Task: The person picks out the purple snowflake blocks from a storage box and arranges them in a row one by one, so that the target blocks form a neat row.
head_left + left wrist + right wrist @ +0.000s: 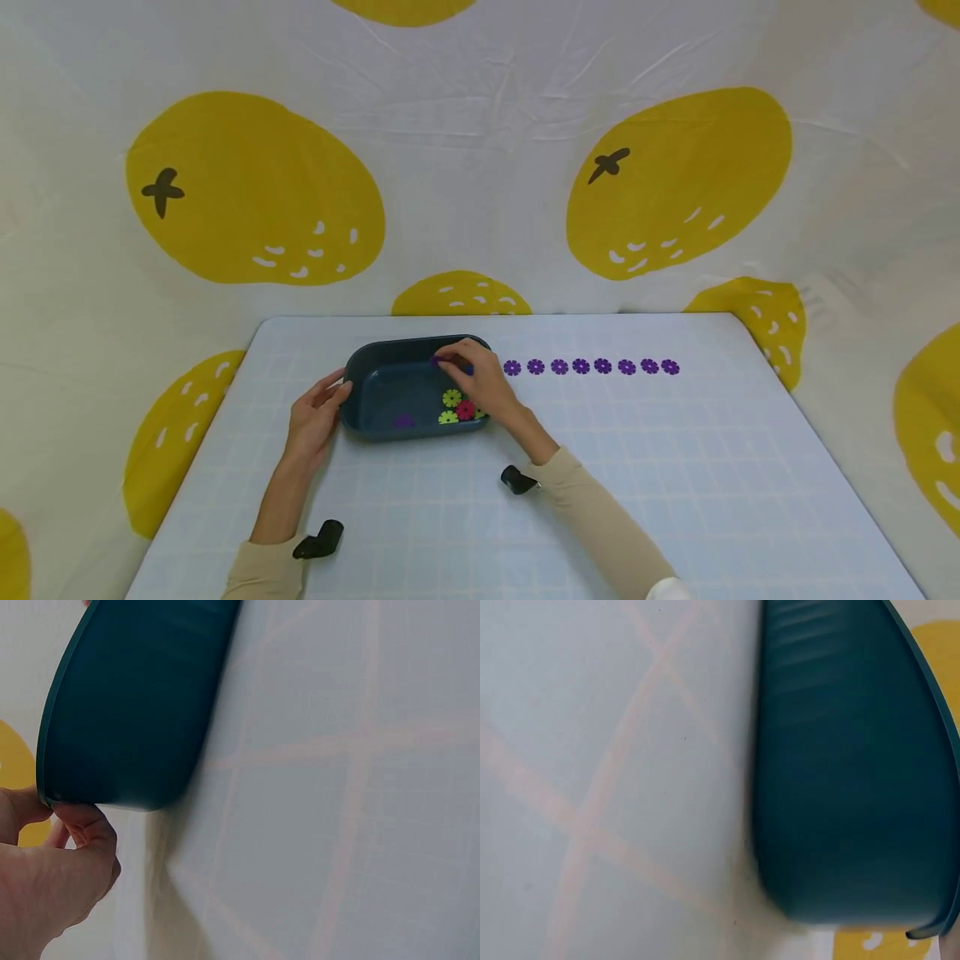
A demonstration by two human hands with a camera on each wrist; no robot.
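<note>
A dark teal tray is on the table, left of centre. My left hand grips its left end, with thumb and fingers pinching the rim; the left wrist view shows this hand at the corner of the tray's wall. Over the tray's right half, my right hand pinches a purple flower-shaped disc, partly hidden by the fingers. Inside the tray lie yellow-green flower discs, a red one and something purple near the front wall.
To the right of the tray, several purple flower discs form a straight row along the back of the table. A cloth printed with yellow fruit hangs behind. Each wrist wears a small black camera.
</note>
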